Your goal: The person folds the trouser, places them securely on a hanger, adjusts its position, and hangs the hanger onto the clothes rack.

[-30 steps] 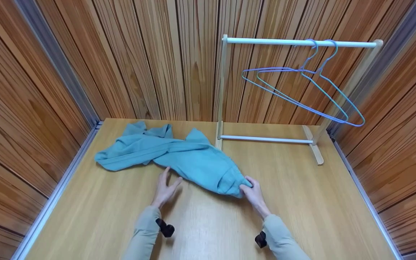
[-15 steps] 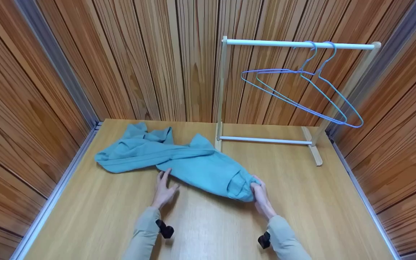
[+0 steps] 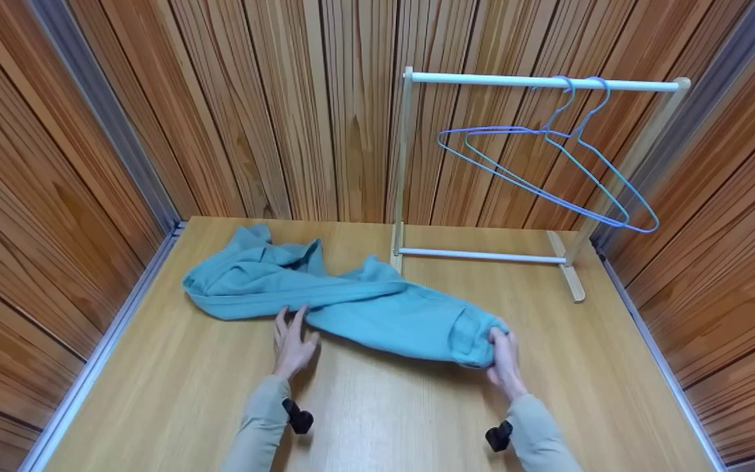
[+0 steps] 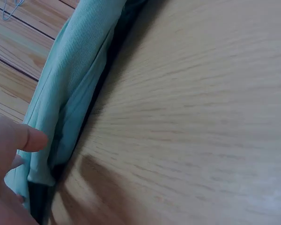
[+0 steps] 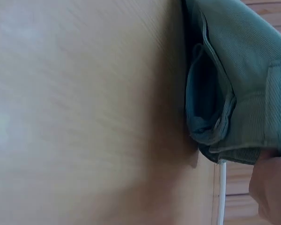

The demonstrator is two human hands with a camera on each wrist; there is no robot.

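Observation:
A pair of teal trousers (image 3: 390,321) lies bunched across the table, one part twisted over another. Its waist end, with a belt loop (image 5: 274,103) and a pocket opening visible in the right wrist view, is raised a little at the right. My right hand (image 3: 506,357) pinches the waistband there, thumb on top. At the middle of the trousers' near edge, my left hand (image 3: 294,344) has its fingers spread. Its fingertips meet the cloth, and the left wrist view shows the thumb (image 4: 35,139) beside a fold. Some left fingertips are hidden by the fabric.
A clothes rack (image 3: 482,252) with a white top bar stands at the back right of the wooden table (image 3: 377,419). Two blue-purple wire hangers (image 3: 548,131) hang from it. Wood-panelled walls (image 3: 286,131) enclose the back and both sides.
My right hand has moved to the right, drawing the waist end along and stretching the trousers out. My left hand has shifted slightly left along the near edge. The rack stays put.

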